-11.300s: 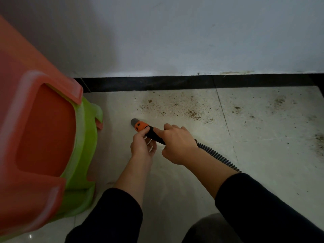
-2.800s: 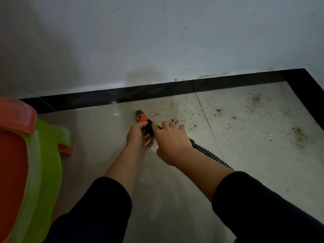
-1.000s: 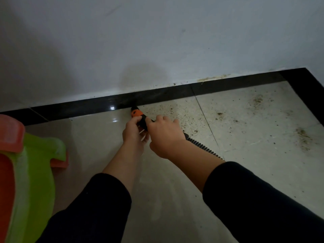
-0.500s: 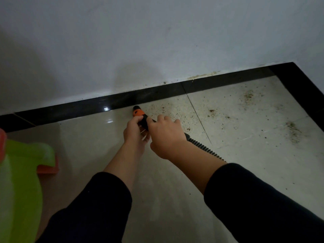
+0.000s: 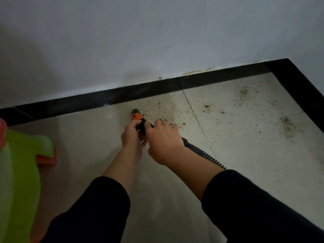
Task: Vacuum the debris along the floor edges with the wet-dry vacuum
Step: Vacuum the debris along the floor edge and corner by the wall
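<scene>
Both hands hold the vacuum nozzle (image 5: 136,116), an orange and black tube with a dark round tip. My left hand (image 5: 131,135) grips it just behind the orange part. My right hand (image 5: 163,141) grips the black shaft further back. The ribbed black hose (image 5: 204,153) runs from under my right hand toward the lower right. The tip points at the pale tile floor a short way in front of the black skirting strip (image 5: 122,96). Brown debris specks (image 5: 166,111) lie just right of the tip, with more patches (image 5: 287,126) toward the right corner.
A white wall (image 5: 157,41) rises behind the black strip, which turns a corner at the far right (image 5: 301,88). Stacked green and orange plastic stools (image 5: 22,171) stand at the left edge. A tile joint (image 5: 194,114) runs between the debris patches.
The nozzle tip has pulled back a little from the black strip compared with a second ago. My view has shifted slightly; both hands keep the same hold.
</scene>
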The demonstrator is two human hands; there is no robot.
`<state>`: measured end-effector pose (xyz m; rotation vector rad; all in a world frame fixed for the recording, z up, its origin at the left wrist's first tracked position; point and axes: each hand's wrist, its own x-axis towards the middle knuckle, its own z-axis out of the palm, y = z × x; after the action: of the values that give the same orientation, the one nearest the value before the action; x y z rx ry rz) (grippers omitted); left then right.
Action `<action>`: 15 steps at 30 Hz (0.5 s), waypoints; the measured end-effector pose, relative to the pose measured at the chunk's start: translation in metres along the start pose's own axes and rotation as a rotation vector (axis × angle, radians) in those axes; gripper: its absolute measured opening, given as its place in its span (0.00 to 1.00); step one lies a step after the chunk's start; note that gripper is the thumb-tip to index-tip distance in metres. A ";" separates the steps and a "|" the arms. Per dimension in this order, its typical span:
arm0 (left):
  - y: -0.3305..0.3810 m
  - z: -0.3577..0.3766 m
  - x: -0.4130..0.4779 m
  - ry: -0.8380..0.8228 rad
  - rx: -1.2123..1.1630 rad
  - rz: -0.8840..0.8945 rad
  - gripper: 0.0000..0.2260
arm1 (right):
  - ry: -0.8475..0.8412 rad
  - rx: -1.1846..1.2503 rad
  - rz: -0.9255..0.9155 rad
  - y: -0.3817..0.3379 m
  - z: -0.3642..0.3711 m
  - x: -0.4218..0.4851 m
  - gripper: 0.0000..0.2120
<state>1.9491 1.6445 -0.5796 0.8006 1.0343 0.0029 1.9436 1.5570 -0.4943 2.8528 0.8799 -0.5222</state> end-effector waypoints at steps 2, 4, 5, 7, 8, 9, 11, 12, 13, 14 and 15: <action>-0.006 -0.001 -0.003 -0.005 -0.011 -0.009 0.21 | 0.002 0.000 -0.007 0.002 0.002 -0.006 0.29; -0.010 -0.001 -0.007 -0.006 -0.032 -0.010 0.19 | 0.001 -0.003 -0.012 0.004 0.003 -0.011 0.29; -0.013 -0.001 -0.009 -0.006 -0.037 -0.009 0.17 | 0.000 -0.003 -0.015 0.005 0.004 -0.014 0.29; -0.018 -0.002 -0.013 -0.007 -0.043 -0.011 0.13 | -0.006 -0.001 -0.021 0.007 0.005 -0.020 0.29; -0.020 -0.002 -0.015 -0.008 -0.047 -0.014 0.15 | -0.007 0.001 -0.024 0.008 0.005 -0.023 0.28; -0.023 -0.003 -0.016 -0.001 -0.049 -0.017 0.18 | -0.009 0.001 -0.028 0.009 0.006 -0.027 0.28; -0.029 -0.004 -0.020 0.023 -0.045 -0.017 0.22 | -0.013 0.002 -0.038 0.011 0.007 -0.033 0.28; -0.032 -0.004 -0.024 0.031 -0.041 -0.014 0.22 | -0.017 0.003 -0.042 0.012 0.008 -0.036 0.28; -0.035 -0.005 -0.027 0.038 -0.035 -0.009 0.22 | -0.021 0.004 -0.046 0.013 0.009 -0.040 0.28; -0.038 -0.005 -0.030 0.044 -0.031 -0.004 0.22 | -0.024 0.006 -0.049 0.014 0.010 -0.042 0.28; -0.040 -0.005 -0.032 0.048 -0.031 0.000 0.20 | -0.026 0.009 -0.051 0.015 0.011 -0.045 0.28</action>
<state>1.9133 1.6069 -0.5802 0.7760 1.0774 0.0385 1.9135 1.5188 -0.4886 2.8319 0.9504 -0.5690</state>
